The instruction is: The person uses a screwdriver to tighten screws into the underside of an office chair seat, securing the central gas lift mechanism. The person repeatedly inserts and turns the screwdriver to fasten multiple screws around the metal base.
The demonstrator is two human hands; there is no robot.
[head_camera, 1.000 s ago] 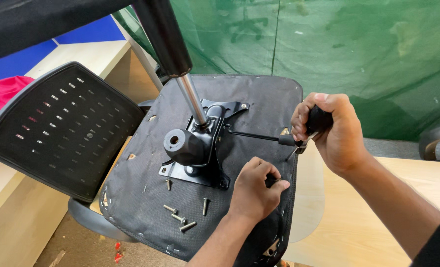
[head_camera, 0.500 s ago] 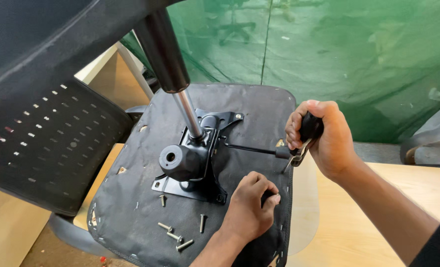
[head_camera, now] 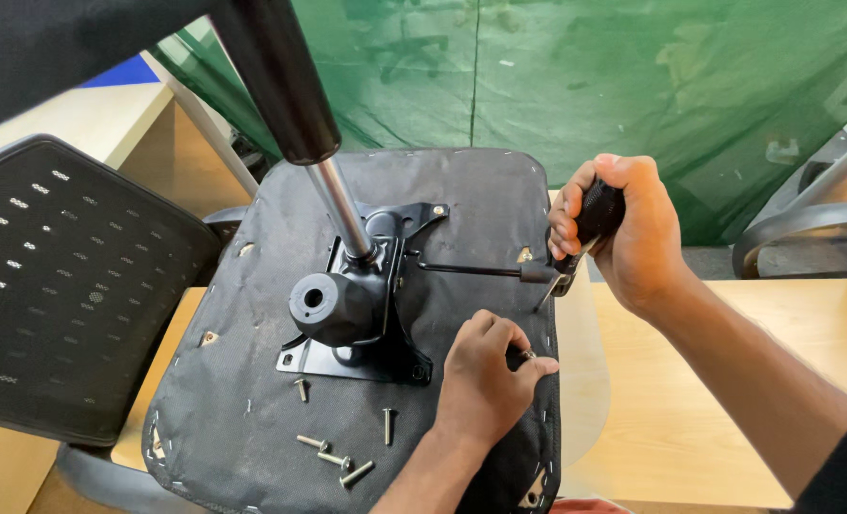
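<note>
Right hand (head_camera: 628, 228), raised at two o'clock, is clenched in a fist; left hand (head_camera: 485, 381), at five o'clock, curls knuckles-up, fingertips pinched together.

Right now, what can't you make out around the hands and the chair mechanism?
Head view only:
- Small dark part at the left hand: fingers cover it.
- Black handle in the right hand: mostly wrapped by the palm.
- Black mounting plate: far corners hidden behind the gas cylinder.
- Seat underside: cropped below.

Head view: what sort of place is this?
Likely a workshop or furniture assembly area: an upturned chair seat with loose screws lies on a wooden bench, with a green tarp behind.
</note>
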